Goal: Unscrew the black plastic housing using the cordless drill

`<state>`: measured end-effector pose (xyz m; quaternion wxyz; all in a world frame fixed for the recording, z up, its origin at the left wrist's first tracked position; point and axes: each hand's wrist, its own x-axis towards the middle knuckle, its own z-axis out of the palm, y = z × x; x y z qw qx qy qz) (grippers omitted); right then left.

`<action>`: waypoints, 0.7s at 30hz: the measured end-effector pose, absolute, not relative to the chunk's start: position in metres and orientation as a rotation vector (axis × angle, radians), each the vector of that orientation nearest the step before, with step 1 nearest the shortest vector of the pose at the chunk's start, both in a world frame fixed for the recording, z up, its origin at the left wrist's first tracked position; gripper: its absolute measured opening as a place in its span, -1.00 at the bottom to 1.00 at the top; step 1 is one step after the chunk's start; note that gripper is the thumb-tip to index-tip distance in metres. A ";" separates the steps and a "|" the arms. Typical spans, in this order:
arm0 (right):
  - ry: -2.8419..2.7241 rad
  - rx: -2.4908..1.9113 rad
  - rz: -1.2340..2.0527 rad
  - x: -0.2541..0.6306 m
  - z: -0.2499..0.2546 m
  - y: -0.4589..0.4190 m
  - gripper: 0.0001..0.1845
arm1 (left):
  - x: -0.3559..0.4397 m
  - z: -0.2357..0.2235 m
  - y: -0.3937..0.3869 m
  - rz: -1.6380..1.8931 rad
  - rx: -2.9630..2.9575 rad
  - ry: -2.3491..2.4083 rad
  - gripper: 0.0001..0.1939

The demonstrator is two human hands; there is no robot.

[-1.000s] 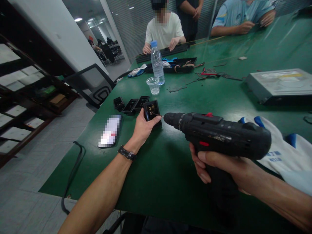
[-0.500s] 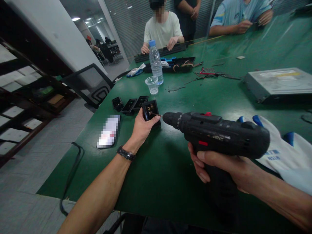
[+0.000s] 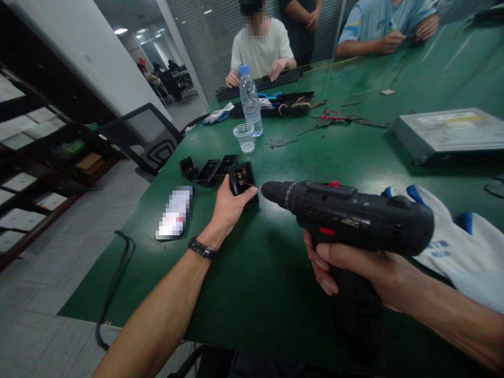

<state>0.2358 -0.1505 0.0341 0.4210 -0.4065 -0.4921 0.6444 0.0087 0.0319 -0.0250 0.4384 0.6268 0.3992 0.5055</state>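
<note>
My left hand (image 3: 232,205) grips a small black box-shaped housing (image 3: 249,171) on the table, its open face turned toward the right and showing brass-coloured metal parts inside. In my right hand (image 3: 346,262) is a black cordless drill (image 3: 354,215) with red switches, held level by its handle. The drill's thin bit points left into the housing's opening; where its tip meets the inside is too small to tell. Behind my left hand several similar black housings (image 3: 208,172) sit in a row.
A phone (image 3: 175,212) lies left of my left forearm. Beyond are a clear plastic cup (image 3: 244,138), a water bottle (image 3: 251,102) and a black tray of tools (image 3: 291,107). White-and-blue gloves (image 3: 452,247) and a metal drive unit (image 3: 452,134) are at right. Co-workers sit across the green table (image 3: 275,294).
Nearly everything stays as it was. The whole view has shifted very slightly left; the drill and the housing keep the same position relative to each other.
</note>
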 end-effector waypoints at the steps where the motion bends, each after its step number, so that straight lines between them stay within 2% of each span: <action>1: -1.233 -1.011 1.617 0.236 0.033 -0.151 -0.84 | 0.009 -0.025 0.032 1.257 1.559 0.992 -0.46; 21: -1.192 -1.009 1.658 0.238 0.029 -0.153 -0.81 | 0.008 -0.028 0.035 1.271 1.559 0.988 -0.43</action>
